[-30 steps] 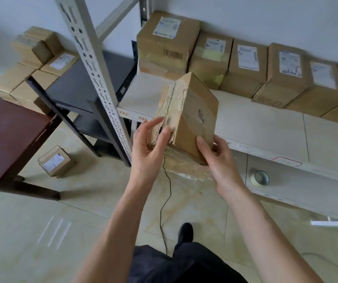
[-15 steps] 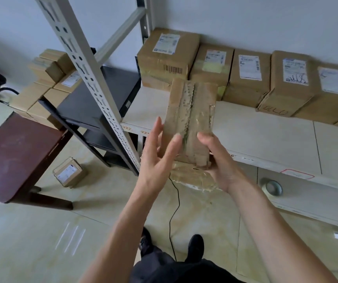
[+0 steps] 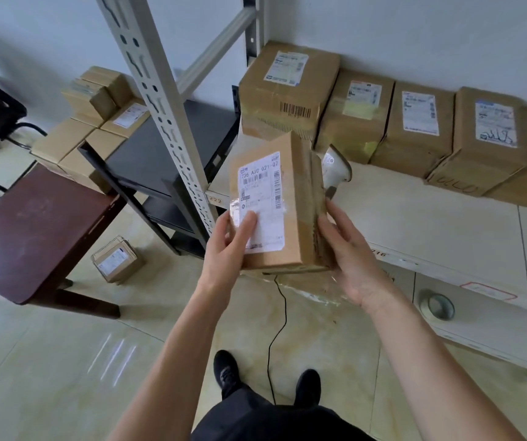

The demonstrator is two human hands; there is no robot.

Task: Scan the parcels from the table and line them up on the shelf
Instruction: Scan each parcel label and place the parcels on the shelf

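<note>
I hold a brown cardboard parcel (image 3: 291, 218) upright in front of the shelf (image 3: 430, 224), its white shipping label facing me. My left hand (image 3: 230, 246) grips its lower left side, thumb lying across the label. My right hand (image 3: 348, 259) cups the taped right side from below. A white barcode scanner (image 3: 335, 168) stands on the shelf just behind the parcel, partly hidden by it. Several labelled parcels (image 3: 415, 122) stand in a row along the shelf's back wall.
A grey shelf upright (image 3: 160, 116) rises left of the parcel. A dark brown table (image 3: 33, 230) stands at left, with one small parcel (image 3: 117, 264) on the floor beside it. More boxes (image 3: 90, 122) are stacked behind a black rack (image 3: 160, 154). A tape roll (image 3: 437, 305) lies on the lower shelf.
The parcel has been turned in my hands from its taped seam side to its label side. My left thumb now lies on the label. The scanner has come into view behind it.
</note>
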